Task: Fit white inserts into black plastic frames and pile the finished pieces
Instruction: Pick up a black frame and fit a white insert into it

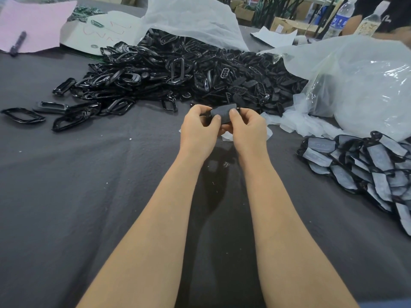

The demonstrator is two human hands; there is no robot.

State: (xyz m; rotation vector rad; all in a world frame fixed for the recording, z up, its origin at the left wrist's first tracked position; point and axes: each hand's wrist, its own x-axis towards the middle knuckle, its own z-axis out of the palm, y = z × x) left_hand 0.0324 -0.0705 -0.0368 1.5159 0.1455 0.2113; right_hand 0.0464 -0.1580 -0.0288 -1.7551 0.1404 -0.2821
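The person's left hand and right hand meet over the middle of the tabletop, which is covered in dark grey cloth. Both sets of fingers are curled narrowly round one black plastic piece, with a thumb pressed on its near face from each side. Its upper edge stands clear above the fingertips. Whether a white insert sits in it cannot be told.

Just beyond the fingers lies a broad heap of black frames, its near edge almost under the held piece. It spills from a crumpled white bag farther back. To the left of the fingers a few stray frames lie apart from the heap. Just right of the fingers, loose white inserts trail from the mouth of a clear plastic bag. One white scrap shows directly beneath the hands. Nearer the person and well to the right of the fingers sits the pile of finished pieces, pale faces in black rims.

Between the forearms, and on the left side nearer the person than the fingers, the cloth lies bare. Far beyond and left of the fingers are a pink sheet with a dark pen on it. A water bottle stands far beyond to the right.
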